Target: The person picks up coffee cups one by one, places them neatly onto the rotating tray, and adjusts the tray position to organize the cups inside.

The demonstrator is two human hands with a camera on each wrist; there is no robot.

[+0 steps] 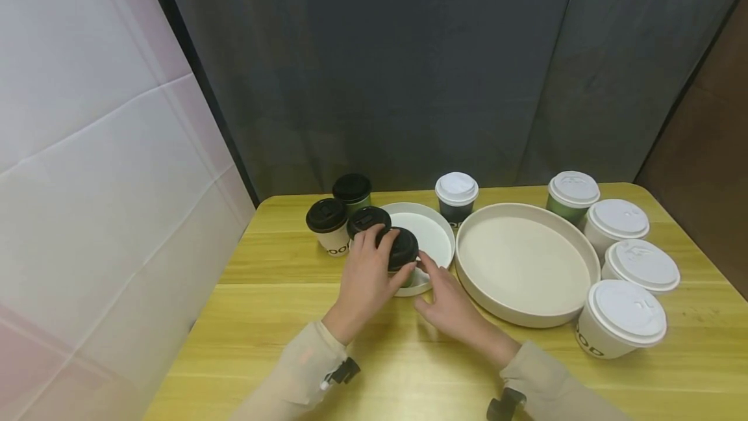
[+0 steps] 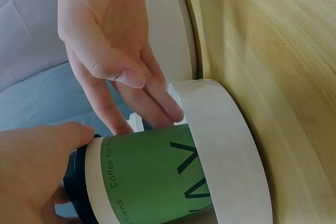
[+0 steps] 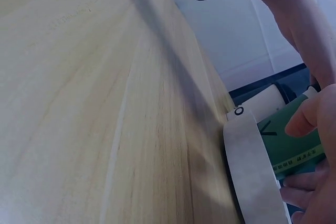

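Observation:
My left hand grips the black lid of a green paper coffee cup from above. The cup stands within the rim of the small white round tray, its base hidden by the rim in the left wrist view. My right hand is beside the cup's right side with fingers extended over the tray's rim; whether they touch the cup I cannot tell. Another black-lidded cup stands just behind my left fingers, its body mostly hidden.
Two more black-lidded cups, one cream and one green, stand left of the tray. A white-lidded dark cup is behind. Right of it lies a large cream tray, bordered by several white-lidded cups.

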